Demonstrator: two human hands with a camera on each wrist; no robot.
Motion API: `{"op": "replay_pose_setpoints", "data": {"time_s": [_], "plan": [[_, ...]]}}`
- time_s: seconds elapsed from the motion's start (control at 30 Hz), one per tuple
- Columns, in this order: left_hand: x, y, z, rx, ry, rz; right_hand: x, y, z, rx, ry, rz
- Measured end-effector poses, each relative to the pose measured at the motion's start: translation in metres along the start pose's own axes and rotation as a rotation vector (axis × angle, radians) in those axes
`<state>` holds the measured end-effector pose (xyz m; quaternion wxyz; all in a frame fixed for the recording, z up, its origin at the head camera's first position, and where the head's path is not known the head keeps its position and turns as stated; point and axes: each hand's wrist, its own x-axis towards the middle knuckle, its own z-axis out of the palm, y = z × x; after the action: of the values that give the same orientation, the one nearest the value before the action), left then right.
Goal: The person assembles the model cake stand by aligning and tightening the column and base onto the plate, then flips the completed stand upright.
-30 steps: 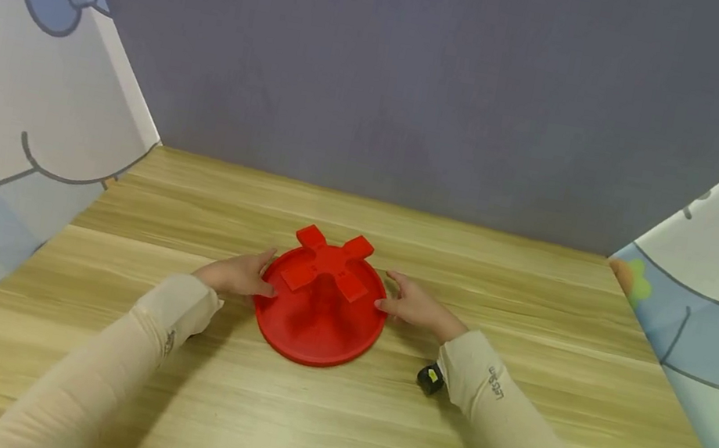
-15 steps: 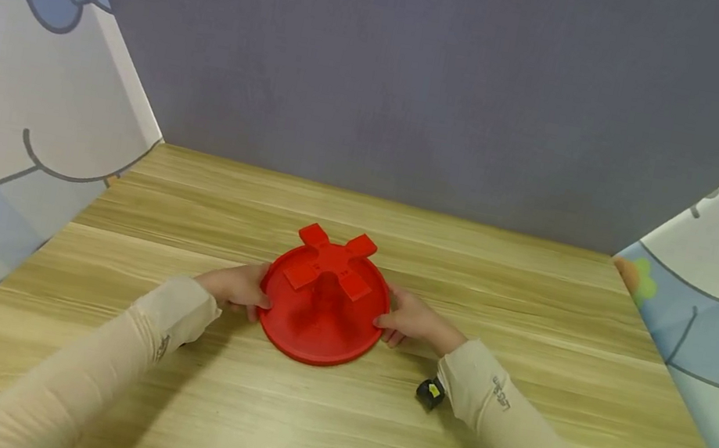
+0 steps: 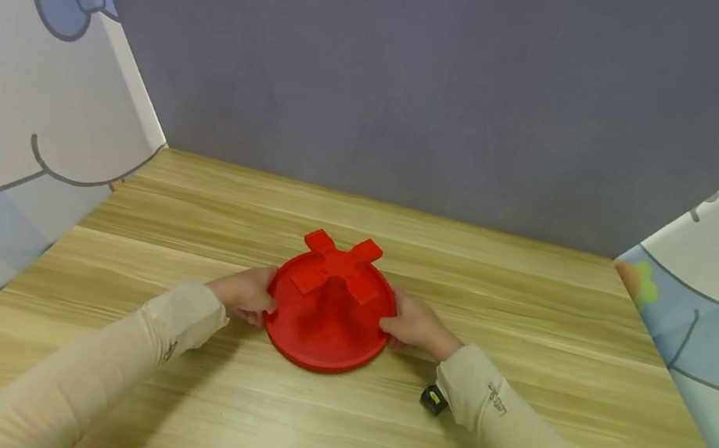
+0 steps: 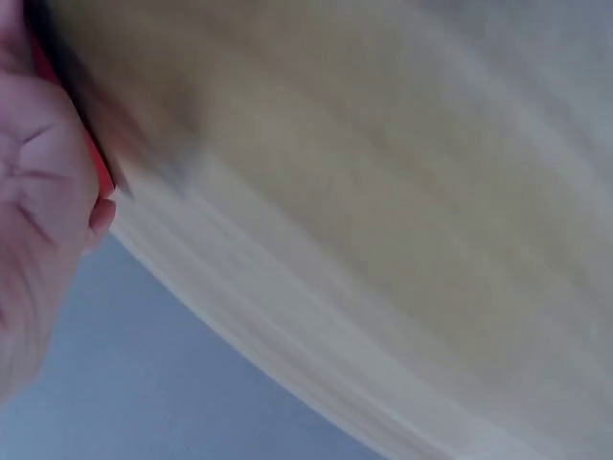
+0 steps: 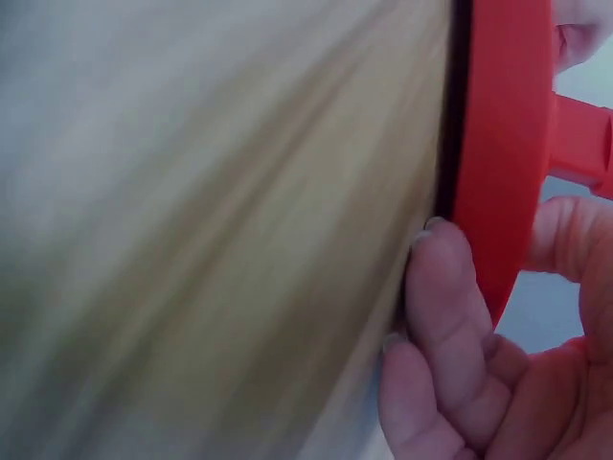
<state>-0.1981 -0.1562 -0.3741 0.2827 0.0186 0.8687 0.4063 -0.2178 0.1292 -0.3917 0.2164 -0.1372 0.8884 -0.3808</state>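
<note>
A round red disc-shaped base [image 3: 322, 345] with a raised rim stands in the middle of the wooden table, and a red four-armed cross [image 3: 339, 262] rises over its centre. On its left side my left hand [image 3: 248, 291] grips the rim, thumb on top; only the palm and a sliver of red show in the left wrist view. My right hand [image 3: 413, 322] holds the opposite side. In the right wrist view, its curled fingers [image 5: 445, 316] reach round the red rim [image 5: 503, 125] from below while the thumb lies on the upper side.
A small black wrist camera [image 3: 433, 399] sits beneath the right sleeve. The wooden tabletop [image 3: 295, 435] ends at a dark grey wall [image 3: 383, 85]. Cartoon-printed panels flank it, one on the left [image 3: 83, 83] and one on the right [image 3: 713, 331].
My fingers, spread at the rim earlier, have slipped under it and closed on both sides. The red base appears slightly farther right in the head view.
</note>
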Motion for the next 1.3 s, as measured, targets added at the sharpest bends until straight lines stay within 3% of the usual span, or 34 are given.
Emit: {"op": "replay_pose_setpoints", "data": {"time_s": [0.2, 0.47, 0.7, 0.97, 1.3], "plan": [[-0.004, 0.001, 0.003, 0.028, 0.01, -0.017, -0.006, -0.003, -0.004, -0.01, 0.037, -0.005], [-0.014, -0.004, 0.01, -0.028, 0.011, -0.02, -0.012, 0.001, -0.001, 0.191, -0.005, 0.062], [-0.023, -0.012, 0.015, -0.189, -0.019, 0.005, -0.017, 0.004, -0.006, 0.439, -0.026, 0.096], [-0.031, -0.009, 0.014, -0.254, -0.067, 0.012, -0.027, 0.008, -0.005, 0.675, -0.045, 0.1], [-0.03, -0.014, 0.012, -0.546, -0.065, 0.072, -0.044, 0.01, -0.002, 0.954, -0.124, 0.057]]}}
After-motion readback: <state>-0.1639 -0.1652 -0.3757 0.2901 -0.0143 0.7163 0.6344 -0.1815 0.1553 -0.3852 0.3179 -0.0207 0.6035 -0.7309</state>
